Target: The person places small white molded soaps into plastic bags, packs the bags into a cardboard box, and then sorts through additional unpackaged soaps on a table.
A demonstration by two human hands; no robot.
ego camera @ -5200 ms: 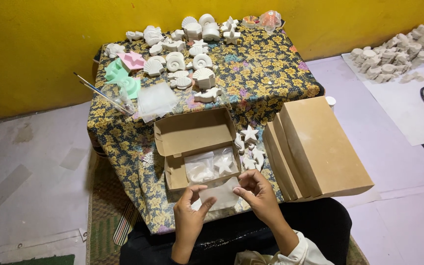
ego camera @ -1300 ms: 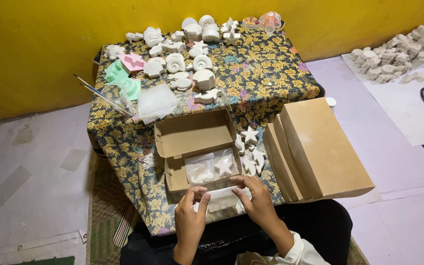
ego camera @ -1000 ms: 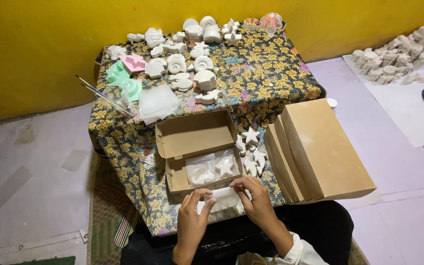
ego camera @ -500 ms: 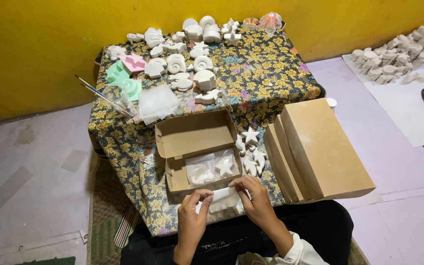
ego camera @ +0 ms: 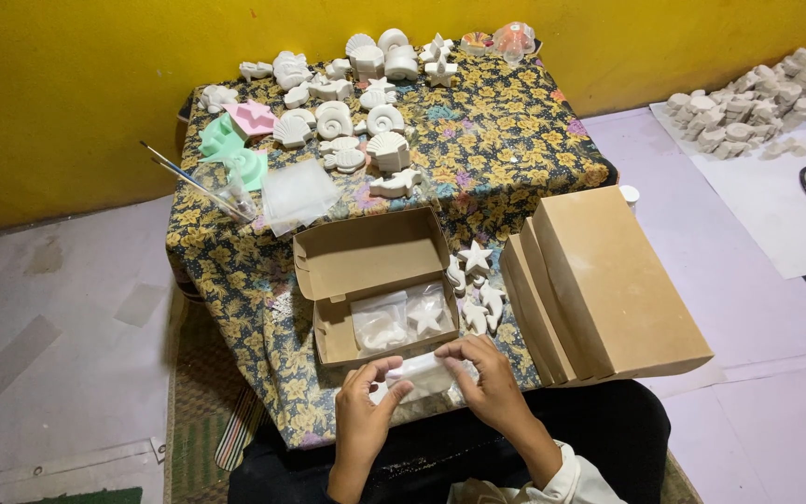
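My left hand [ego camera: 363,418] and my right hand [ego camera: 490,385] both grip a small white figure in a clear plastic bag [ego camera: 419,373] at the near edge of the table. Just beyond my fingers stands an open brown cardboard box [ego camera: 366,259] that holds two bagged white figures [ego camera: 401,320], one of them a star. To the right of the box lie loose white plaster pieces [ego camera: 478,291], among them a star.
The low table has a yellow floral cloth [ego camera: 496,140]. Closed brown boxes [ego camera: 608,280] lean at the right. Many white shell casts [ego camera: 356,103], green and pink moulds [ego camera: 235,140], clear bags [ego camera: 298,191] and brushes [ego camera: 193,182] fill the far side. More casts [ego camera: 757,103] lie on the floor.
My hands have kept folding the plastic around the white figure at the table's near edge, with the fingers drawing closer over it. Nothing else has moved.
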